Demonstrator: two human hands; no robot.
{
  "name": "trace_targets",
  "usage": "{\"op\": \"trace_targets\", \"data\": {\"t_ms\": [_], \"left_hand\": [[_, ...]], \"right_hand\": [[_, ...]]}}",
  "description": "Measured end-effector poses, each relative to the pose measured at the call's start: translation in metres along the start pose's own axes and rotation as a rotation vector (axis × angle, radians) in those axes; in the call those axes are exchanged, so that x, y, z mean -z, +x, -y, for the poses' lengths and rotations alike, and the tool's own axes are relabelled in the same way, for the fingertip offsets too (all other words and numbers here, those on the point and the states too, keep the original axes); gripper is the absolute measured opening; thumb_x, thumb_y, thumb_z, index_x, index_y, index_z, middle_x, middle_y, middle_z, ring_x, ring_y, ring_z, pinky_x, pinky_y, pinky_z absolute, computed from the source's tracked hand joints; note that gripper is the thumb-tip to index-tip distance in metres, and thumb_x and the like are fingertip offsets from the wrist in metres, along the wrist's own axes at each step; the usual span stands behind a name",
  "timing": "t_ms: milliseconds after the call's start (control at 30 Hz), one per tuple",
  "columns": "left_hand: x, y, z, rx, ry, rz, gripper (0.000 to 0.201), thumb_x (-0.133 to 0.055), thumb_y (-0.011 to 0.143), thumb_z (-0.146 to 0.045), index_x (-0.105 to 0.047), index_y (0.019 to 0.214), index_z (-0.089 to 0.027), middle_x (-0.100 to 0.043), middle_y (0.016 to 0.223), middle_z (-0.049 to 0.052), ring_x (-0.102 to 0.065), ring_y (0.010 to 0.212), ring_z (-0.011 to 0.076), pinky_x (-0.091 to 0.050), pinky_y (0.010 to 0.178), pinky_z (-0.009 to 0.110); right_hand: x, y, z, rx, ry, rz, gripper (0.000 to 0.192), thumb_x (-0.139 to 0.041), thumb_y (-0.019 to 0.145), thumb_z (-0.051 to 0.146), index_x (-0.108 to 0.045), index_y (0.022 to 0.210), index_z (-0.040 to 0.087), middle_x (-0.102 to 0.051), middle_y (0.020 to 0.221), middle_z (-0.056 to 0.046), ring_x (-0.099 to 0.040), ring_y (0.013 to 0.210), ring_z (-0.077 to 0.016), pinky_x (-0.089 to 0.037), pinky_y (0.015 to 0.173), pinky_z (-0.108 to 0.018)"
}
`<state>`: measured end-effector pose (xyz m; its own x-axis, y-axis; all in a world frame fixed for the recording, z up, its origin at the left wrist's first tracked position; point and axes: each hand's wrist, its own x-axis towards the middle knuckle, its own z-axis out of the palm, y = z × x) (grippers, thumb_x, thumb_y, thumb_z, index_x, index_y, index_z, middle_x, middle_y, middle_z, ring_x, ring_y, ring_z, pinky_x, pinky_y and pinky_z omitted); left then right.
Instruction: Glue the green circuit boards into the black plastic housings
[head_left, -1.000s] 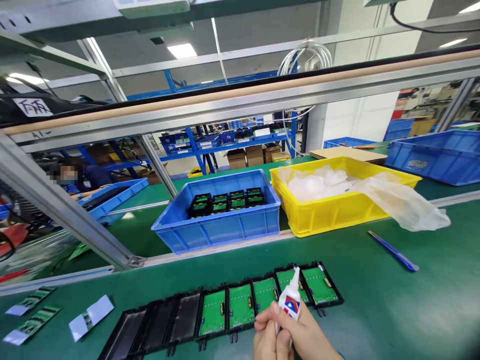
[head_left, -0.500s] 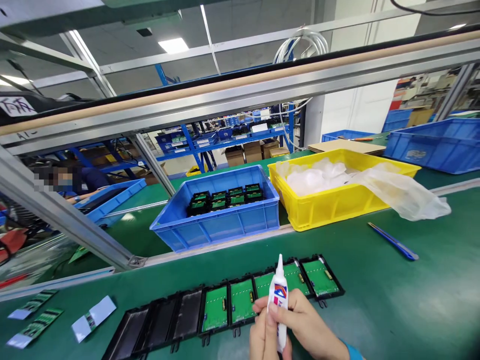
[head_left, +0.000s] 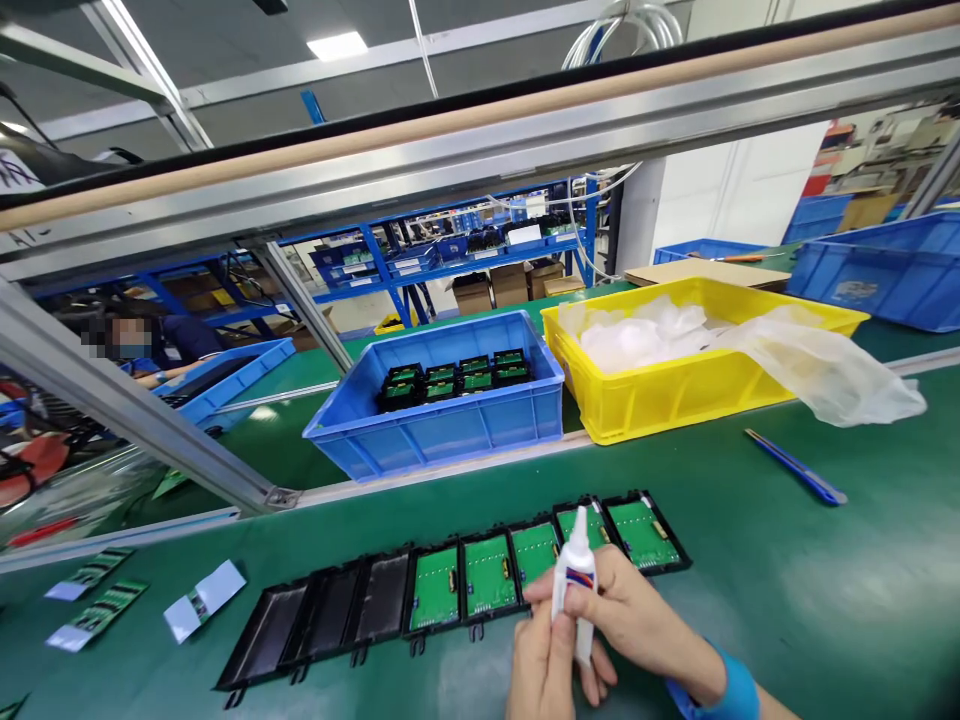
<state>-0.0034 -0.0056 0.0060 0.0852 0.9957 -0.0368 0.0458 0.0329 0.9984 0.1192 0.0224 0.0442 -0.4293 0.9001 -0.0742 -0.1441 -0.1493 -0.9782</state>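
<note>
A small white glue bottle [head_left: 575,575] with a red and blue label stands upright, nozzle up, between both hands. My right hand [head_left: 645,625] wraps its body; a blue band circles that wrist. My left hand [head_left: 544,665] pinches the bottle's lower part from the left. Just beyond the hands a row of black plastic trays [head_left: 352,610] lies on the green belt. The right ones hold green circuit boards [head_left: 487,577]; the left three are bare black.
A blue bin [head_left: 442,430] of black-and-green modules and a yellow bin [head_left: 675,390] with clear plastic bags stand behind the rail. A blue-handled tool [head_left: 796,467] lies at right. Loose board strips [head_left: 97,610] and a white card [head_left: 204,600] lie at left. Another person sits far left.
The bottle and both hands have shifted slightly right and up in view; the camera has tilted down a little, showing more of my right wrist. The grip looks unchanged.
</note>
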Motion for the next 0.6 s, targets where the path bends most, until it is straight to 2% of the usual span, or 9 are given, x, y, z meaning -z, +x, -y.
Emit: {"op": "trace_targets", "data": {"t_ms": [33, 100, 133, 200, 267, 333, 400, 500, 600], "left_hand": [[0.003, 0.003, -0.001, 0.055, -0.083, 0.015, 0.068, -0.045, 0.085, -0.074, -0.071, 0.106, -0.015, -0.063, 0.055, 0.003, -0.056, 0.045, 0.0161, -0.050, 0.049, 0.026], [0.010, 0.010, -0.004, 0.142, -0.216, 0.025, 0.074, -0.043, 0.083, -0.077, -0.070, 0.103, -0.012, -0.066, 0.063, 0.005, -0.061, 0.052, 0.0180, -0.052, 0.052, 0.028], [0.013, 0.013, -0.005, 0.172, -0.265, 0.036, 0.077, -0.041, 0.083, -0.079, -0.070, 0.101, -0.011, -0.067, 0.066, 0.006, -0.063, 0.056, 0.0193, -0.053, 0.054, 0.029], [0.019, 0.017, -0.007, 0.208, -0.322, 0.087, 0.080, -0.037, 0.082, -0.081, -0.070, 0.096, -0.009, -0.069, 0.070, 0.009, -0.065, 0.059, 0.0205, -0.054, 0.056, 0.031], [0.023, 0.019, -0.012, 0.183, -0.308, 0.170, 0.076, -0.043, 0.083, -0.078, -0.069, 0.095, -0.008, -0.069, 0.072, 0.010, -0.065, 0.054, 0.0188, -0.054, 0.054, 0.030], [0.025, 0.019, -0.018, 0.118, -0.252, 0.259, 0.064, -0.055, 0.084, -0.068, -0.068, 0.098, -0.008, -0.069, 0.070, 0.009, -0.064, 0.049, 0.0158, -0.052, 0.052, 0.027], [0.026, 0.018, -0.024, 0.065, -0.235, 0.367, 0.055, -0.060, 0.086, -0.060, -0.068, 0.100, -0.008, -0.068, 0.065, 0.007, -0.064, 0.048, 0.0148, -0.052, 0.052, 0.024], [0.027, 0.016, -0.029, 0.055, -0.264, 0.518, 0.054, -0.050, 0.092, -0.059, -0.069, 0.094, -0.008, -0.071, 0.065, 0.011, -0.069, 0.054, 0.0180, -0.055, 0.055, 0.025], [0.028, 0.017, -0.030, -0.061, -0.146, 0.470, 0.053, -0.044, 0.096, -0.056, -0.070, 0.100, -0.010, -0.075, 0.076, 0.013, -0.072, 0.060, 0.0191, -0.055, 0.059, 0.025]], "right_hand": [[0.001, 0.000, 0.003, 0.022, -0.034, 0.032, 0.057, -0.064, 0.077, 0.062, -0.069, 0.099, 0.009, -0.058, 0.055, -0.001, -0.053, 0.039, -0.0120, -0.037, 0.035, -0.019], [0.000, 0.000, 0.008, 0.117, -0.169, 0.016, 0.038, -0.079, 0.069, 0.043, -0.068, 0.091, 0.013, -0.061, 0.071, 0.000, -0.054, 0.050, -0.0089, -0.041, 0.046, -0.018], [-0.001, 0.001, 0.008, 0.139, -0.208, 0.002, 0.032, -0.081, 0.067, 0.035, -0.067, 0.087, 0.014, -0.061, 0.075, 0.001, -0.053, 0.053, -0.0075, -0.040, 0.048, -0.017], [-0.004, 0.004, 0.005, 0.106, -0.179, 0.007, 0.026, -0.077, 0.070, 0.032, -0.063, 0.084, 0.015, -0.059, 0.068, 0.003, -0.049, 0.049, -0.0062, -0.037, 0.047, -0.017], [-0.007, 0.008, -0.003, 0.010, -0.046, 0.024, 0.032, -0.070, 0.077, 0.042, -0.062, 0.086, 0.013, -0.055, 0.057, 0.003, -0.046, 0.040, -0.0068, -0.035, 0.040, -0.017], [-0.010, 0.010, -0.010, -0.036, 0.058, 0.022, 0.045, -0.069, 0.076, 0.054, -0.064, 0.086, 0.010, -0.054, 0.050, 0.002, -0.048, 0.037, -0.0096, -0.033, 0.036, -0.018], [-0.010, 0.011, -0.013, -0.017, 0.082, -0.025, 0.052, -0.069, 0.074, 0.060, -0.067, 0.082, 0.009, -0.051, 0.045, 0.002, -0.047, 0.035, -0.0096, -0.030, 0.035, -0.018], [-0.006, 0.009, -0.007, 0.080, 0.040, -0.148, 0.052, -0.064, 0.080, 0.061, -0.068, 0.071, 0.010, -0.049, 0.045, 0.002, -0.044, 0.041, -0.0071, -0.033, 0.042, -0.018], [-0.002, 0.007, 0.000, 0.116, 0.062, -0.159, 0.058, -0.052, 0.088, 0.062, -0.061, 0.060, 0.012, -0.048, 0.045, 0.001, -0.046, 0.045, -0.0083, -0.037, 0.047, -0.021]]}}
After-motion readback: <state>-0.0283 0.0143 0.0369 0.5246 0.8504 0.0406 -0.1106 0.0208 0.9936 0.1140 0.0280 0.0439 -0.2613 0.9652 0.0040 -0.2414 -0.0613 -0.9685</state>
